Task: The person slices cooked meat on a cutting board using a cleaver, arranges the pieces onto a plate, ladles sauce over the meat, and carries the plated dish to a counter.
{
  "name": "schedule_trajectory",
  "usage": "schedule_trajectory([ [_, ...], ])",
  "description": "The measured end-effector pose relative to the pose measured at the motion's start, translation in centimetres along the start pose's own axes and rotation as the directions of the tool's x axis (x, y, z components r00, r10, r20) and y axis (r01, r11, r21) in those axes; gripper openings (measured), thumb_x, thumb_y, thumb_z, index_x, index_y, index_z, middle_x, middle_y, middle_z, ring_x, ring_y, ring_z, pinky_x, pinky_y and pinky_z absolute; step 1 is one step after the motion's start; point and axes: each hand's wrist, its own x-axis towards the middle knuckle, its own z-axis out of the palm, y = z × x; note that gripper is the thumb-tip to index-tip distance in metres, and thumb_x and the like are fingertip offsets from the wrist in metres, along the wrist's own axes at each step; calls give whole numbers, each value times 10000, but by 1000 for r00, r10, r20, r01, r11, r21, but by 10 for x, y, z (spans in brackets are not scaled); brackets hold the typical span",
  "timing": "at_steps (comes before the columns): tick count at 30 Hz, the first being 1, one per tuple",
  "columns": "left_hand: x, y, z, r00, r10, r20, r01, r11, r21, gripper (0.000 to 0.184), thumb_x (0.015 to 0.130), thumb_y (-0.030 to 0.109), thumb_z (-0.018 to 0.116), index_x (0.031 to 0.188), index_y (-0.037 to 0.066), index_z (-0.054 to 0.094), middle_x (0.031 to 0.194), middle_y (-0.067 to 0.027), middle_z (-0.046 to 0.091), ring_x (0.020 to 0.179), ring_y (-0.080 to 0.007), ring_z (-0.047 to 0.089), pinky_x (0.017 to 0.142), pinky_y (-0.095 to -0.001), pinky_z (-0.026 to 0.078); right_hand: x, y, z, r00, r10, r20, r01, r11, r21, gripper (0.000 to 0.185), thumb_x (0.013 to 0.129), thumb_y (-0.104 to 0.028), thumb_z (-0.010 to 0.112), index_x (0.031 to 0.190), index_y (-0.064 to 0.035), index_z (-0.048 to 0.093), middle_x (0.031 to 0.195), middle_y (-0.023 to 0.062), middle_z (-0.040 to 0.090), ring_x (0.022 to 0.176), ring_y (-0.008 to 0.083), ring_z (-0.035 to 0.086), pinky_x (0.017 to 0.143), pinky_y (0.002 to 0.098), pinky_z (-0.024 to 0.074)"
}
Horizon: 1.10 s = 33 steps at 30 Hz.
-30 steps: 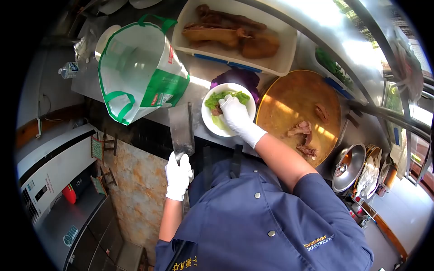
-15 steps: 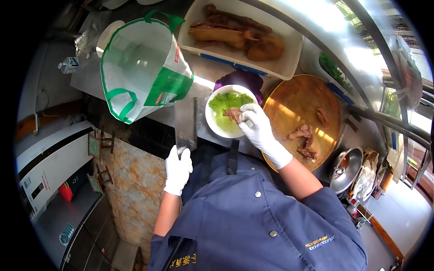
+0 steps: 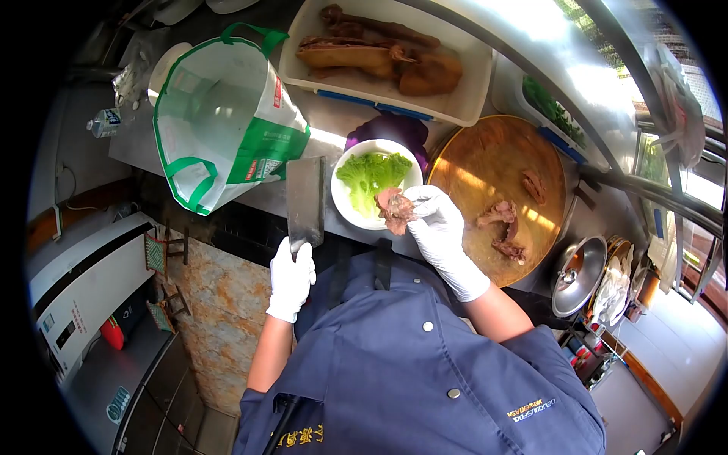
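We saw the right hand point(image 3: 442, 231) pinching a ragged piece of meat point(image 3: 395, 211) between gloved thumb and fingertips, at the near edge of a white bowl point(image 3: 345, 201). From overhead we couldn't quite tell whether the meat touched the rim or hung just above it. Green lettuce point(image 3: 371, 176) lay in the bowl. Our left hand point(image 3: 292, 282), also in a white glove, had its fingers closed round the handle of a cleaver point(image 3: 305, 201), whose broad blade pointed away from the body, to the left of the bowl. Just right of the bowl we had a round chopping board point(image 3: 474, 174), with more meat pieces point(image 3: 501, 214) lying on it. Beyond the bowl stood a plastic tub point(image 3: 479, 98) holding large brown cuts point(image 3: 432, 74), and to its left a green-and-white bag point(image 3: 284, 136) stood open.
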Motion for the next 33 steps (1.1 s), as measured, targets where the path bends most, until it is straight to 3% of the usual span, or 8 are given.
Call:
schedule_trajectory([
  [4,-2,-4,0,1000,-1,-7,1,1000,-8,155,1042,163,598,1041,8,589,639,-10,537,473,-80,492,434,-266,411,11,5,-6,997,-26,75,40,982,-183,130,902,-46,727,932,-47,601,1066,134,675,995,216,659,866,326,540],
  [7,-3,-5,-2,1000,-8,-10,8,1000,-13,154,1043,160,596,1045,6,583,643,-9,533,476,-79,489,433,-264,412,21,16,-7,933,358,-32,-314,768,-558,71,905,-19,654,934,-27,590,935,104,696,861,205,689,804,297,551],
  [8,-5,-6,-2,1000,-11,-12,11,1000,-10,154,1043,158,595,1047,5,581,645,-9,532,477,-79,488,433,-263,413,21,21,0,867,492,-83,-498,841,-212,66,897,9,597,963,8,595,838,82,692,740,183,685,718,274,559],
  [13,-8,-12,1,999,-43,-25,41,997,-72,159,1042,146,591,1101,-2,578,655,-7,528,481,-78,478,430,-260,413,42,66,11,543,833,-105,-836,548,29,242,936,38,570,1177,60,556,933,126,681,732,176,692,667,277,602],
  [21,-6,-10,16,999,-22,32,23,999,-38,147,1041,140,584,1113,12,572,659,-7,526,474,-71,461,420,-259,404,-21,-9,-85,850,498,-170,-518,739,-430,270,917,-94,669,1156,32,665,975,108,714,882,186,688,809,320,570],
  [23,-4,-5,25,997,25,76,-28,999,43,132,1041,140,580,1099,22,572,656,-3,522,464,-67,452,408,-259,395,-34,-37,-143,957,186,-225,-289,499,-817,271,831,-68,681,1093,-2,701,1042,174,730,1014,311,697,934,383,541],
  [29,-1,19,83,977,1,211,-25,994,111,192,1039,159,596,1154,7,571,686,0,524,495,-64,452,431,-251,403,-39,-46,-226,983,142,115,104,82,-991,494,710,-50,699,1199,-107,660,1327,151,590,1203,420,557,979,505,498],
  [33,-8,22,125,928,39,371,-122,972,201,228,1016,167,632,1160,4,562,677,-20,554,489,-90,483,438,-281,416,-22,-29,-230,962,262,-71,-90,61,-994,378,786,-119,704,1160,-88,659,1165,163,644,1101,402,620,906,507,524],
])
